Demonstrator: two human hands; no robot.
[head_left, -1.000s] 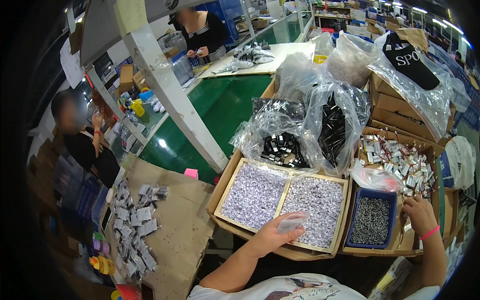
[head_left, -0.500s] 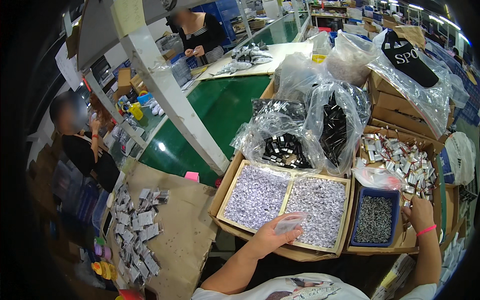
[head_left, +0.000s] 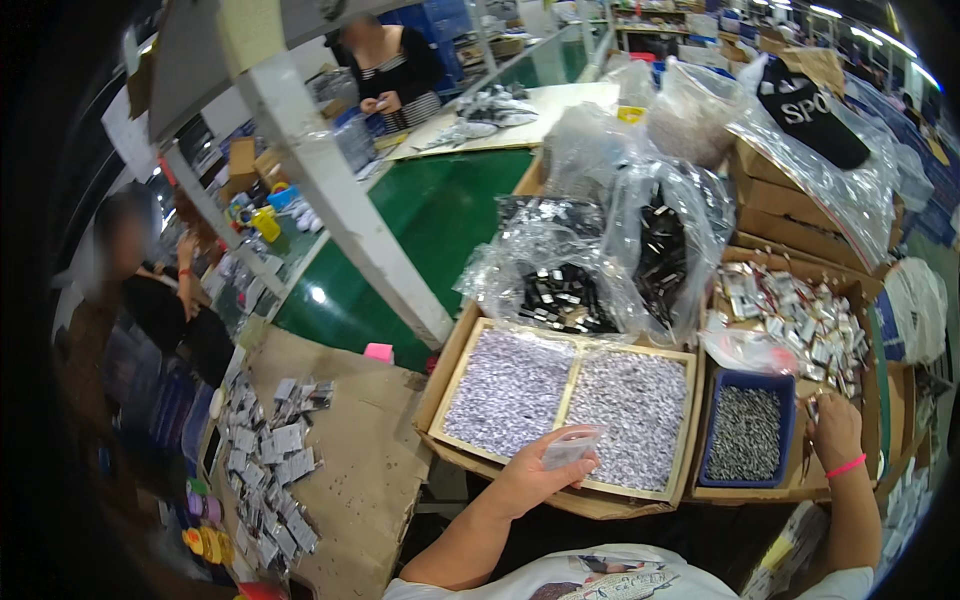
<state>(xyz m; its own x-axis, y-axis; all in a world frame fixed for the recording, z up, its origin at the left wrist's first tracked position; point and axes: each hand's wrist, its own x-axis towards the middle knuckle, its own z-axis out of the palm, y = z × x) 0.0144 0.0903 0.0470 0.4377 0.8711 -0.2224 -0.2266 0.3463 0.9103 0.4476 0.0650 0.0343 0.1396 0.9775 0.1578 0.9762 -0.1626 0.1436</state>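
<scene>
My left hand (head_left: pixel 535 475) holds a small clear plastic bag (head_left: pixel 572 448) between thumb and fingers, above the near edge of a two-part wooden tray (head_left: pixel 568 395) filled with small whitish pieces. My right hand (head_left: pixel 836 430), with a pink band at the wrist, is at the near right of a cardboard box, its fingers closed. What they pinch is too small and blurred to name. Just beyond the fingers lie many silver battery-like packs with thin red wires (head_left: pixel 795 315). Left of this hand stands a blue bin (head_left: pixel 711 425) of small dark metal screws.
Bags of black parts (head_left: pixel 565 300) sit behind the tray. Filled clear packets (head_left: pixel 275 450) lie piled on a cardboard-covered table (head_left: pixel 355 460) at left. A white post (head_left: pixel 350 200) rises before the green belt (head_left: pixel 400 240). Two people work beyond.
The whole view has shifted slightly. My right hand has drawn in a little from the packs, with its fingers bent closer together. My left hand still holds the plastic bag.
</scene>
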